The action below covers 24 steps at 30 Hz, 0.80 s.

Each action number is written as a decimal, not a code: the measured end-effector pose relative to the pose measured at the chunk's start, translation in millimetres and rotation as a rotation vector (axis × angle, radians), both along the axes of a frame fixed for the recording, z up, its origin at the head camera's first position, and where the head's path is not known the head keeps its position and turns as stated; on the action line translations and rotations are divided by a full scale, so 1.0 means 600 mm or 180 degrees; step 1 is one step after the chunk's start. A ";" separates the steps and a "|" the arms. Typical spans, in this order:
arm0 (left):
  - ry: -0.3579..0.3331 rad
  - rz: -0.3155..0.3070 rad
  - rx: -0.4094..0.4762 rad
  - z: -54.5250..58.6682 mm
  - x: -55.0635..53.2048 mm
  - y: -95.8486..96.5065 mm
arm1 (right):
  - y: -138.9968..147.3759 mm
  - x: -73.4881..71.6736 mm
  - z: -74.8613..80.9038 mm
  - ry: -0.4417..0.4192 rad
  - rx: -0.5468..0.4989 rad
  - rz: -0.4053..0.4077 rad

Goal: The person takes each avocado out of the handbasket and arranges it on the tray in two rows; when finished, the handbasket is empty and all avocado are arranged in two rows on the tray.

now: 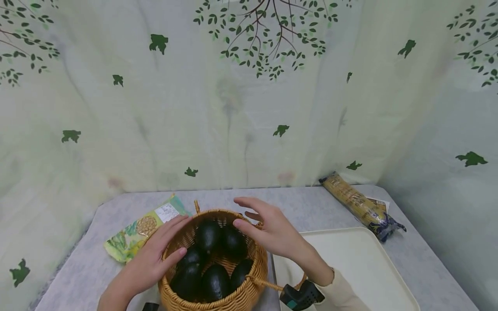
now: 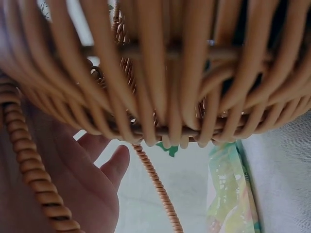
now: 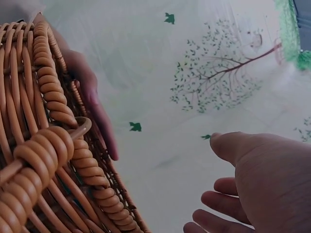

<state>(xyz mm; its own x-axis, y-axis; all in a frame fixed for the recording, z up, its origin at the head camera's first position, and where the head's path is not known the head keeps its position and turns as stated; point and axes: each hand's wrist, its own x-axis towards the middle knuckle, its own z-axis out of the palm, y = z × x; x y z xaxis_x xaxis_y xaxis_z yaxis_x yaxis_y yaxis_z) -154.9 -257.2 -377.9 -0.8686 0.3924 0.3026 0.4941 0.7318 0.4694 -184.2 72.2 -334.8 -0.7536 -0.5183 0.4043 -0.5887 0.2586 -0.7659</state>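
Note:
A round wicker basket [image 1: 254,293] at the bottom middle of the head view holds several dark, smooth avocados [image 1: 215,283]. Along its left rim lies my left hand [image 1: 153,259], fingers stretched out and thumb over the edge. My right hand [image 1: 272,229] hovers at the far right rim, thumb and fingers spread apart with nothing between them. From the right wrist, the right hand [image 3: 262,179] shows loose fingers beside the basket's woven side [image 3: 46,97]. In the left wrist view, the basket's weave [image 2: 160,87] fills the top, above the left hand [image 2: 82,179].
A green and yellow food bag [image 1: 134,233] lies left of the basket. A cream tray [image 1: 350,259] is on the right. Behind it, a pack of dried noodles [image 1: 358,203] lies near the table's back right corner. The basket's handle [image 1: 268,284] hangs toward the tray.

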 end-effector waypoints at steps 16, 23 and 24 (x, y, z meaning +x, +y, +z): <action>0.0036 -0.0021 0.0026 0.000 0.001 0.000 | -0.023 0.002 -0.005 -0.0188 -0.0031 0.0152; -0.0068 -0.0005 0.0087 -0.001 -0.001 0.000 | -0.032 0.002 0.000 -0.0275 0.0029 0.0227; -0.0076 -0.0006 0.0091 -0.001 -0.001 0.001 | -0.034 0.001 0.001 -0.0294 0.0035 0.0244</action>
